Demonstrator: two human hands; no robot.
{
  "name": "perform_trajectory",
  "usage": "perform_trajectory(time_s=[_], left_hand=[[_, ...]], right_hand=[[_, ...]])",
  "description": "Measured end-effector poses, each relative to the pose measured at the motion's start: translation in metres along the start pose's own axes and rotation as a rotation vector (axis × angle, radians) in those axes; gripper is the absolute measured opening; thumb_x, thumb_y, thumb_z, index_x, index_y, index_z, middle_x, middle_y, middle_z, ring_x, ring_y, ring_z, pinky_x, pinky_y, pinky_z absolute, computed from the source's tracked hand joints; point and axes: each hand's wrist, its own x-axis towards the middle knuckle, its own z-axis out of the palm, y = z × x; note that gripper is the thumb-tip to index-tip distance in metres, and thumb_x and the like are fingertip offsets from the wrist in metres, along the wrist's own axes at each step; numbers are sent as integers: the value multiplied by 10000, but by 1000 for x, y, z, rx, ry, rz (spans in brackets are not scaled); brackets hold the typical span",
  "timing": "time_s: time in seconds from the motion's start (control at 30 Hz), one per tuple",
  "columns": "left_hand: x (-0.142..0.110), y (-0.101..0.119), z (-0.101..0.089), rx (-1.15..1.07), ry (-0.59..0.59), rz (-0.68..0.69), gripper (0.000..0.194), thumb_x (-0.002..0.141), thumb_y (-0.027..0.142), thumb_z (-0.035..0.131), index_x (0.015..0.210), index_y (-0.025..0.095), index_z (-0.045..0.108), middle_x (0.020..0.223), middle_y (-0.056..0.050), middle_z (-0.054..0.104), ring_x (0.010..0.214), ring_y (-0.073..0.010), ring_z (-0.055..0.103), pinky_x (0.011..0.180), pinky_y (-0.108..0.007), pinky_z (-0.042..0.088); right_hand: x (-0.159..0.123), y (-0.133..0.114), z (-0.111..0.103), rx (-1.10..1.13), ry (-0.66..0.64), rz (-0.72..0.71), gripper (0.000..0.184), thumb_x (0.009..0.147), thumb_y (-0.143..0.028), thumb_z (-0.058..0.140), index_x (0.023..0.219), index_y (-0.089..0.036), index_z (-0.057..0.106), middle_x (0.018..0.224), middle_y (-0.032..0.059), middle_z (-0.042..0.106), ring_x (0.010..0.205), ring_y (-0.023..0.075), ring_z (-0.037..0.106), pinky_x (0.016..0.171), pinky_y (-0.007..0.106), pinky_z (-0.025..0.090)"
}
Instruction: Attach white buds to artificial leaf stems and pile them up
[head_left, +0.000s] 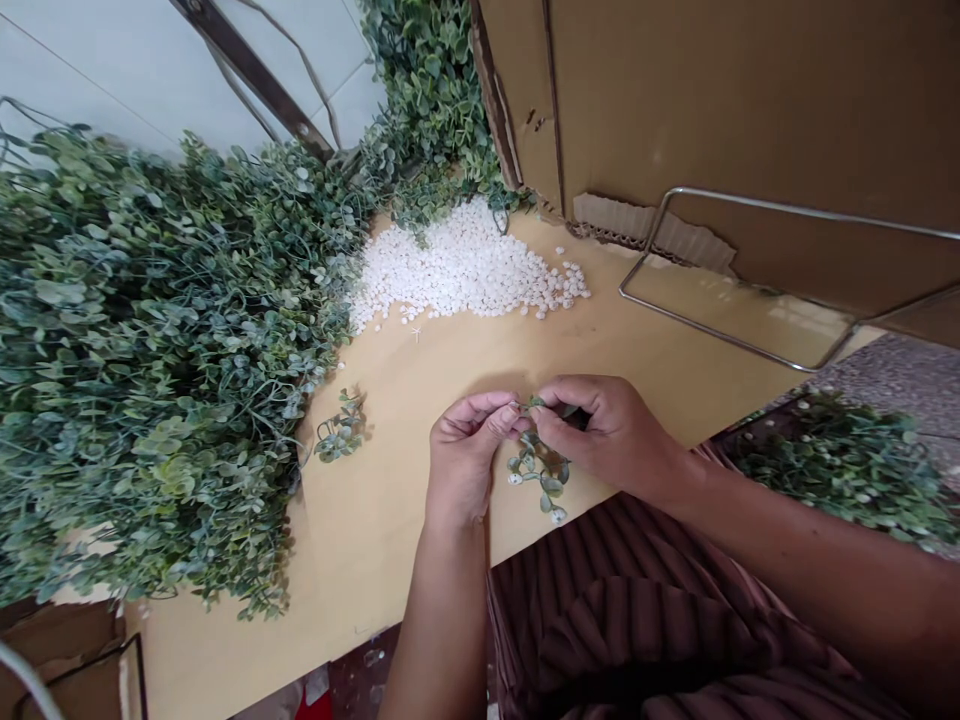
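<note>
Showing a pleated brown garment (645,620) at six o'clock, nearest the camera, with both forearms passing over it toward the table edge. Just beyond, the left hand (466,450) and the right hand (604,432) meet above the near edge of the pale wooden tabletop (420,400). Both hands are closed in a fingertip pinch on one small artificial leaf sprig (541,468): the left thumb and forefinger grip its upper tip, the right thumb and fingers grip the stem just beside them, so that the two hands almost touch. The sprig hangs down between them, its green leaves and small white berries dangling free above the table edge.

At nine o'clock from the hands, a second loose sprig (341,428) lies flat on the tabletop, apart from both hands and just beside a large heap of green foliage sprigs (150,340) that fills the left side of the view. At three o'clock, beyond the table edge, lies a smaller pile of berried sprigs (847,462). Toward twelve o'clock, a mound of small white beads (457,265) rests on the tabletop, touching the foliage. At one to two o'clock stands a bent metal wire frame (750,270), and behind it a cardboard box (720,90).
</note>
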Motion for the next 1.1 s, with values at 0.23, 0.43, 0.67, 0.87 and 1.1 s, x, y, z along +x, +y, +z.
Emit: perform_trajectory(time_s=[0.23,0.43,0.67,0.87,1.1], left_hand=[[0,-2,0,22,-6,7,208,493,252,826,648,179,708,534,18,672,489,-55,586,520,-149,482],[-1,-2,3,25,13,42,213,477,265,833,623,178,706,519,22,661,483,-45,562,511,-145,461],[-2,-7,7,-1,18,74,195,484,275,829,606,183,707,517,29,646,471,-33,525,502,-143,436],[-3,-7,6,-10,10,54,215,471,284,834,619,186,713,529,19,658,473,-50,546,486,-155,459],[-2,-7,4,16,-11,48,192,487,265,831,618,187,714,556,17,676,483,-49,568,512,-152,484]], right_hand=[[0,0,0,-8,11,-7,217,767,-194,472,599,-121,588,515,-20,492,506,81,430,491,196,351],[0,2,0,-28,24,-37,221,781,-192,466,616,-118,593,528,-14,510,510,81,437,498,194,353],[0,0,-1,-44,-4,-69,252,798,-212,447,577,-144,546,524,-12,501,511,85,444,500,198,354],[0,-2,-4,18,-5,-23,221,781,-206,458,586,-150,545,539,-7,556,524,89,476,517,191,381],[1,-4,-7,100,12,-22,203,759,-184,469,566,-151,521,501,-41,486,487,63,415,476,169,345]])
